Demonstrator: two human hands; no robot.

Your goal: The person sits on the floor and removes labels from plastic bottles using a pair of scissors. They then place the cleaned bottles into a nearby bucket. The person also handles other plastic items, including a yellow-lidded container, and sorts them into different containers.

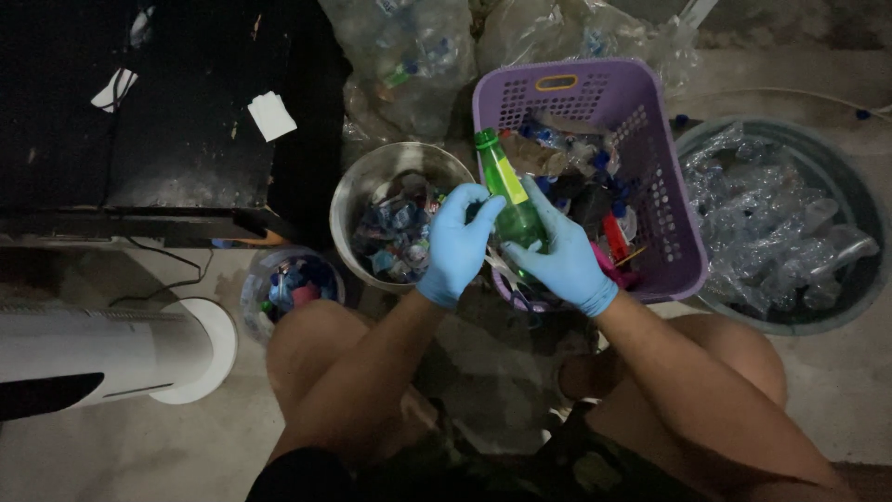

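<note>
Starting at the left of the view, a white cylinder point(111, 358) lies on the floor beside a dark cabinet point(158, 112). Next comes a small clear tub point(257, 284) of mixed scraps, then a round metal bucket point(358, 191) filled with crumpled labels.

The left hand point(457, 244), in a blue glove, closes its fingers around the lower body of a green bottle point(509, 200), with the thumb and forefinger curled against the near side. The bottle is held between both hands, above the gap where the bucket meets a purple basket point(669, 214). Its long axis runs up and to the left in the picture, cap end away from the person and base toward the knees. The yellow label faces up.

The right hand point(562, 256), also gloved, cups the bottle's base and right side, fingers laid along the glassy green wall. Both hands touch the bottle; neither is clearly nearer, though the right one sits lower, under the base.

Farther right, the basket holds caps and bottle parts, and a grey tub point(836, 167) holds clear crushed bottles.
</note>
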